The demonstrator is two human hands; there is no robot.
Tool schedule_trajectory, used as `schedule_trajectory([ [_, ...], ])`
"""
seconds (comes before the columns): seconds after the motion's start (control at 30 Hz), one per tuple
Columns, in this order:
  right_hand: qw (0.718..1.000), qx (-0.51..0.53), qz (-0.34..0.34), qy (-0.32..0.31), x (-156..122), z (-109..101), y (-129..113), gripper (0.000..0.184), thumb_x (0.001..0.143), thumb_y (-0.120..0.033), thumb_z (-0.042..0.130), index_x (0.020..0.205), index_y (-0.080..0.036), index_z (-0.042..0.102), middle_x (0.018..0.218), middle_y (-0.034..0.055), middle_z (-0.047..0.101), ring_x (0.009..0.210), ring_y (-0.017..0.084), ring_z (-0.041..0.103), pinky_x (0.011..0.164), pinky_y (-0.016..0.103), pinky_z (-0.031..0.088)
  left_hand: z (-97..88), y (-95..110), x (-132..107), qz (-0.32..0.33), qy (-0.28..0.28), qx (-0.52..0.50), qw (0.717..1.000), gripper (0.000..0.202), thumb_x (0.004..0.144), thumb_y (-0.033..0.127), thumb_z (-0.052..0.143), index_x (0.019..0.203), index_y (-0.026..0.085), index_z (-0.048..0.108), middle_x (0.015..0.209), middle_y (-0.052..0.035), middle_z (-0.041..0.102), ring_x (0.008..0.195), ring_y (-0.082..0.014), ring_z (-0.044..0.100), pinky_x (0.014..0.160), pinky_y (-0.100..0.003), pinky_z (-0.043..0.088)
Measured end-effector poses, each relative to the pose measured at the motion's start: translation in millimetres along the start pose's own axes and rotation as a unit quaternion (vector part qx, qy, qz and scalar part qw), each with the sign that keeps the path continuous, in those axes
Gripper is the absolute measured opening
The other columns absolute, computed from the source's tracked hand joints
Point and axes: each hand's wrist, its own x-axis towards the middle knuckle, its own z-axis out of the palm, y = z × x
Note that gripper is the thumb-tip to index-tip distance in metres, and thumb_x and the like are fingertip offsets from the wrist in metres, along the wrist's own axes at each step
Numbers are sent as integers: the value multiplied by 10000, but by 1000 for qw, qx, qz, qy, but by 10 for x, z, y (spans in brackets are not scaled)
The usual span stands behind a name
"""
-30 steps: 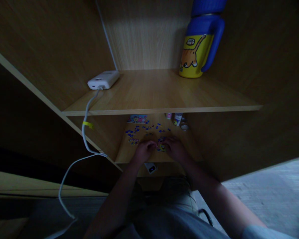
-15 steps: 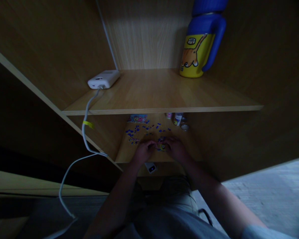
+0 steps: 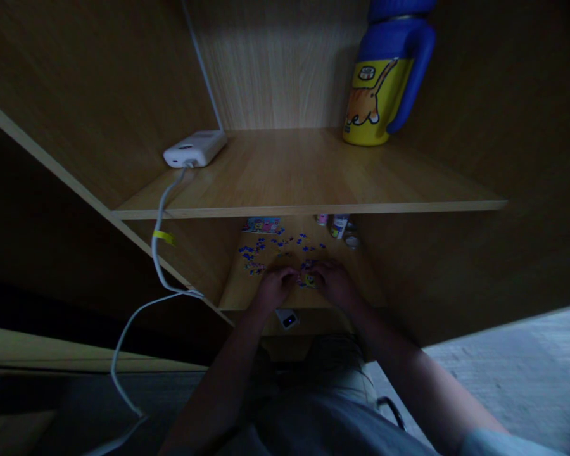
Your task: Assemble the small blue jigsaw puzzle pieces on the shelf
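Observation:
On the lower shelf, my left hand [image 3: 276, 286] is closed in a pinch at the left edge of a joined patch of jigsaw puzzle [image 3: 310, 280]. A small pinkish puzzle piece [image 3: 299, 277] shows at its fingertips. From the other side, my right hand [image 3: 333, 282] has its fingers curled onto the patch, covering its right part. Loose blue-backed puzzle pieces [image 3: 248, 256] lie scattered beyond and to the left of my hands. Some colourful pieces [image 3: 255, 269] lie face up closest to my left hand. Dim light and small size hide the exact finger contact.
A colourful picture sheet [image 3: 262, 225] lies at the back left, with a small can [image 3: 339, 227] and a round lid [image 3: 352, 242] at the back right. Above, the upper shelf [image 3: 285, 171] bears a blue-yellow bottle [image 3: 377, 88] and a white power bank [image 3: 196, 149] with a hanging cable [image 3: 158, 259].
The camera view has shifted slightly. Both hands stay at the joined puzzle patch, with only slight finger movement.

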Motion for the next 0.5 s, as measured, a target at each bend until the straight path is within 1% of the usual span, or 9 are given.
schedule_trajectory([
  [0.17, 1000, 12, 2, 1, -2, 17, 11, 279, 1050, -109, 634, 1172, -267, 828, 1245, 48, 838, 1207, 252, 719, 1178, 430, 508, -13, 32, -4, 3, 8, 4, 1000, 172, 1047, 278, 666, 1024, 293, 835, 1039, -12, 875, 965, -240, 820, 958, -375, 626],
  [0.37, 1000, 5, -2, -2, 4, 1, -11, 289, 1041, -106, 628, 1171, -263, 834, 1242, 61, 839, 1183, 259, 726, 1147, 436, 519, -15, 52, -15, -2, 14, -7, 1000, 161, 1039, 270, 682, 1024, 298, 840, 1026, -13, 876, 956, -238, 824, 934, -360, 634],
  [0.5, 1000, 0, 1, 4, -2, 23, 3, 284, 1039, -104, 629, 1167, -257, 831, 1244, 58, 838, 1193, 255, 721, 1145, 419, 518, -12, 36, -18, 1, 18, -21, 1000, 151, 1039, 272, 681, 1049, 283, 832, 1076, -23, 878, 984, -235, 826, 943, -362, 636],
])
